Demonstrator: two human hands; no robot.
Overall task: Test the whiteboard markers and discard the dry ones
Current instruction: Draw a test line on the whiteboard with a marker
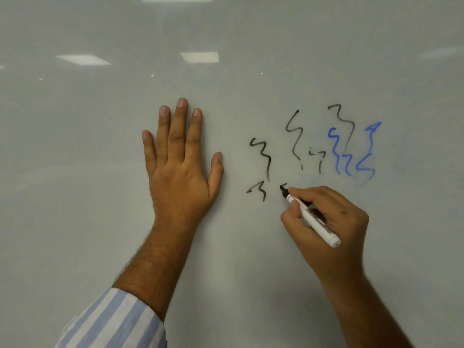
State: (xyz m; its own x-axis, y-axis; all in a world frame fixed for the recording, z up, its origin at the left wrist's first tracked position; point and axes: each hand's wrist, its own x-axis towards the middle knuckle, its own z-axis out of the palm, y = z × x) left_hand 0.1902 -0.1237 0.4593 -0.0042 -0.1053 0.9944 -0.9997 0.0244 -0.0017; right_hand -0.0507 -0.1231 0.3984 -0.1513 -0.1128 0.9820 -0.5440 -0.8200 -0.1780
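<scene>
Near left: blue-and-white striped sleeve [113, 322] on the left arm. Right hand [329, 222] grips a white-barrelled whiteboard marker with black tip [312, 216], fingers curled round the barrel; tip touches the glossy white whiteboard [75, 172] at a short fresh black stroke [283, 185]. Left hand [179, 172] lies flat on the board, fingers straight, thumb spread. Farther right: black squiggles [262, 156], then blue squiggles [337, 151].
</scene>
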